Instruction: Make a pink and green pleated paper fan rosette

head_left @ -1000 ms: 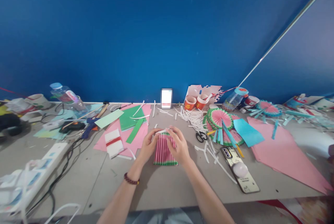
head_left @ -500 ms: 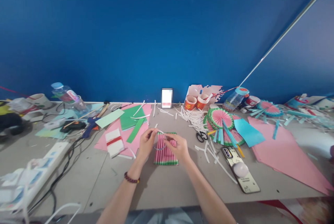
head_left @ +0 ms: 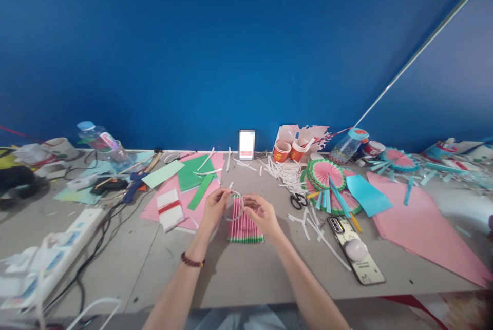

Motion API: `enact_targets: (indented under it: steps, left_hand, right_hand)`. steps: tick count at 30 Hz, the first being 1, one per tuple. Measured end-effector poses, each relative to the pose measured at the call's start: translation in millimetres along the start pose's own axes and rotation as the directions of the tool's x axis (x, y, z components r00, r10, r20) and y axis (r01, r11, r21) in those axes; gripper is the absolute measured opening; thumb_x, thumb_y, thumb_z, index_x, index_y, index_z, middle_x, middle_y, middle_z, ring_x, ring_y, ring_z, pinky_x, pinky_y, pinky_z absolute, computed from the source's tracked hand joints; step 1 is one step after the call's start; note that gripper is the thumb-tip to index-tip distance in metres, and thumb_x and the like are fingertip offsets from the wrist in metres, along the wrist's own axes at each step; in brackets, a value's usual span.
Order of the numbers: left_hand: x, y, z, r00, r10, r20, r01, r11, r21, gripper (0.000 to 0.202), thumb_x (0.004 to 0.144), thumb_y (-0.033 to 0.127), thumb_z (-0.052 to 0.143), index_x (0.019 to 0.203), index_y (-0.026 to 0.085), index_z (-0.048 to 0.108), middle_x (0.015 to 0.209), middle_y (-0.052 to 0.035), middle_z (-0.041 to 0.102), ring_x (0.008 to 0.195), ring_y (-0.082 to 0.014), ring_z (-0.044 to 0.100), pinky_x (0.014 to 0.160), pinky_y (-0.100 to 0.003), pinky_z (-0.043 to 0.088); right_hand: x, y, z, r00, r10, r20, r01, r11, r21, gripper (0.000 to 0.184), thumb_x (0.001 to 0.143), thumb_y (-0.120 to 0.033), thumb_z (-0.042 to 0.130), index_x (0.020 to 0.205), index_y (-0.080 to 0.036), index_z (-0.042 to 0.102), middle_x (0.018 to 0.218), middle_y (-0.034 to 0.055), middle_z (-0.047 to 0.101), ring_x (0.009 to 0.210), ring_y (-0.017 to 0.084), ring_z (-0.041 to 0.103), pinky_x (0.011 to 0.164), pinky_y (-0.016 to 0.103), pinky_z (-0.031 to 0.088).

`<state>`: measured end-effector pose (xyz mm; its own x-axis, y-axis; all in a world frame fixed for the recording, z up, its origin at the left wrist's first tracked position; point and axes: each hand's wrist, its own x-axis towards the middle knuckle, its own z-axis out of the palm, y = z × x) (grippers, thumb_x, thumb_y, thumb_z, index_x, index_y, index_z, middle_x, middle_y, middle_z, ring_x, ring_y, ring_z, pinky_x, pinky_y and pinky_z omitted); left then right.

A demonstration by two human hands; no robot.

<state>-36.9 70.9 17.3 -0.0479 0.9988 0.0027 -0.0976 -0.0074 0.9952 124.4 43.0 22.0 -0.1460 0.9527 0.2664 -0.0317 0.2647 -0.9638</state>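
head view: left hand pinches whitish thin loop; right hand curls, grip unclear; pink pleated paper runs fore-and-aft, green edge nearest.

Bare forearms, dark-red beaded bracelet — left wrist, grey-blue clothing

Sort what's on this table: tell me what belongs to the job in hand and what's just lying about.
Seemingly in the job:
thin pale ring, in the left hand
pleated pink-and-green paper, beneath the ring and right hand

Apparently just lying about:
patterned phone
tilted bottle
power strip
paper cup
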Motion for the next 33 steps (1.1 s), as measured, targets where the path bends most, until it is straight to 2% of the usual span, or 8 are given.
enact_targets:
  steps: [7, 13, 19, 24, 28, 33]
  left_hand:
    - [-3, 8, 2.5, 0.996, 0.093, -0.008, -0.091, 0.99, 0.106, 0.027, 0.072, 0.043, 0.064, 0.077, 0.017, 0.069, 0.045, 0.0033, 0.049, 0.046, -0.0117, 0.047, 0.043, -0.022, 0.034]
    - [-5, 9, 4.1, 0.994, 0.111, 0.02, -0.113, 0.987, 0.114, 0.024, 0.073, 0.041, 0.064, 0.075, 0.018, 0.07, 0.047, 0.0015, 0.053, 0.051, -0.014, 0.052, 0.045, -0.022, 0.037]
    - [-4, 9, 2.6, 0.993, 0.113, 0.043, -0.117, 0.986, 0.118, 0.025, 0.072, 0.041, 0.065, 0.076, 0.017, 0.07, 0.047, 0.0014, 0.053, 0.051, -0.0145, 0.052, 0.046, -0.023, 0.038]
    - [-2, 5, 1.6, 0.995, 0.098, 0.022, -0.1, 0.99, 0.1, 0.026, 0.071, 0.043, 0.065, 0.076, 0.018, 0.069, 0.045, 0.003, 0.05, 0.047, -0.0121, 0.048, 0.044, -0.022, 0.035]
    - [0, 0, 0.7, 0.999, 0.029, 0.019, -0.03, 0.998, 0.048, 0.03, 0.073, 0.046, 0.063, 0.078, 0.016, 0.066, 0.043, 0.0076, 0.037, 0.039, -0.007, 0.032, 0.039, -0.02, 0.024]
    - [1, -3, -0.3, 1.0, -0.006, 0.001, 0.006, 1.0, -0.018, 0.034, 0.075, 0.05, 0.06, 0.081, 0.016, 0.061, 0.045, 0.01, 0.03, 0.038, -0.0049, 0.026, 0.038, -0.019, 0.019]
  right_hand:
    - [1, 12, -1, 0.98, 0.198, 0.002, -0.197, 0.974, 0.112, 0.031, 0.071, -0.04, 0.069, 0.094, -0.019, 0.061, 0.073, 0.0028, 0.07, 0.062, 0.017, 0.067, 0.063, 0.031, 0.058]
    - [0, 12, -3, 0.977, 0.212, -0.005, -0.21, 0.973, 0.094, 0.03, 0.07, -0.042, 0.069, 0.086, -0.018, 0.059, 0.065, 0.0026, 0.069, 0.059, 0.019, 0.068, 0.058, 0.031, 0.057]
    - [0, 15, -3, 0.985, 0.172, -0.028, -0.171, 0.985, 0.027, 0.026, 0.072, -0.042, 0.067, 0.077, -0.019, 0.055, 0.062, 0.0019, 0.067, 0.059, 0.018, 0.068, 0.056, 0.028, 0.056]
    - [0, 10, -1, 0.987, 0.159, 0.001, -0.159, 0.985, 0.062, 0.035, 0.074, -0.039, 0.066, 0.104, -0.02, 0.06, 0.072, 0.0026, 0.07, 0.069, 0.02, 0.07, 0.066, 0.032, 0.058]
    - [-1, 4, -1, 0.992, 0.118, -0.042, -0.118, 0.993, 0.013, 0.026, 0.077, -0.038, 0.064, 0.096, -0.02, 0.068, 0.087, 0.0063, 0.072, 0.08, 0.022, 0.069, 0.076, 0.035, 0.057]
    - [0, 4, -3, 0.993, 0.08, -0.085, -0.081, 0.997, -0.007, 0.021, 0.077, -0.037, 0.064, 0.089, -0.02, 0.067, 0.083, 0.0056, 0.07, 0.073, 0.019, 0.068, 0.068, 0.031, 0.058]
